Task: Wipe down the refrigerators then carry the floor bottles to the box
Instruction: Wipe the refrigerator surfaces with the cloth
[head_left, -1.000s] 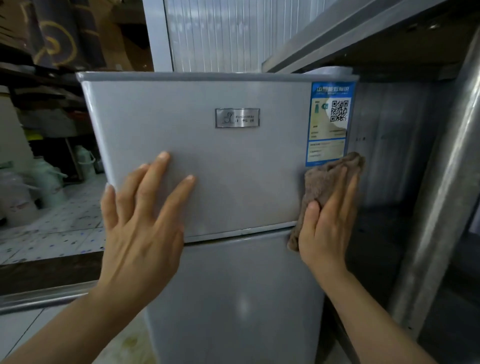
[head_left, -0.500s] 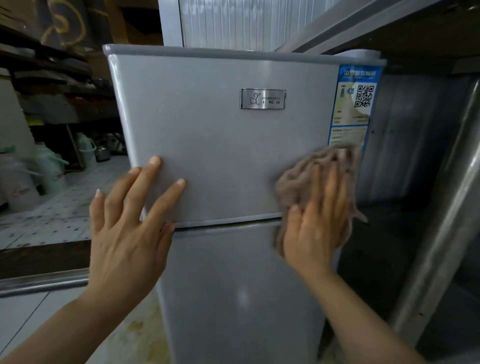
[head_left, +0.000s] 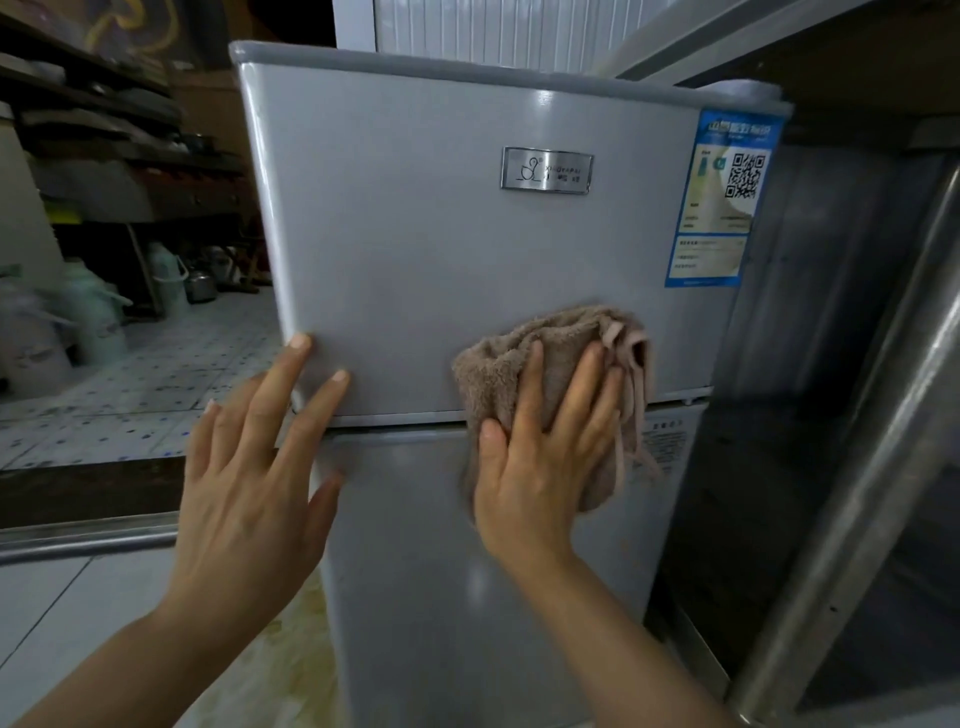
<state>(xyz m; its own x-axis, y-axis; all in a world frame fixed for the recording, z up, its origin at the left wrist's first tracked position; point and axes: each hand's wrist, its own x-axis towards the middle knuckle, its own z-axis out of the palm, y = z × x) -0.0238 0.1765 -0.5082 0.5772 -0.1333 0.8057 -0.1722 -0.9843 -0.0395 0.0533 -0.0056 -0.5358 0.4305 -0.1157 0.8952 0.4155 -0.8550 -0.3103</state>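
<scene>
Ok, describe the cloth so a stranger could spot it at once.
Find the grey refrigerator filling the middle of the view. Low on its upper door, the right hand presses a crumpled brown towelling cloth flat. It is the only soft, fuzzy thing against the smooth metal.

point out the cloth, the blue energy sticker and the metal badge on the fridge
cloth (head_left: 498, 374), head view, on its bare left part above the thumb
blue energy sticker (head_left: 719, 208), head view, on its middle
metal badge (head_left: 546, 170), head view, on its centre
</scene>
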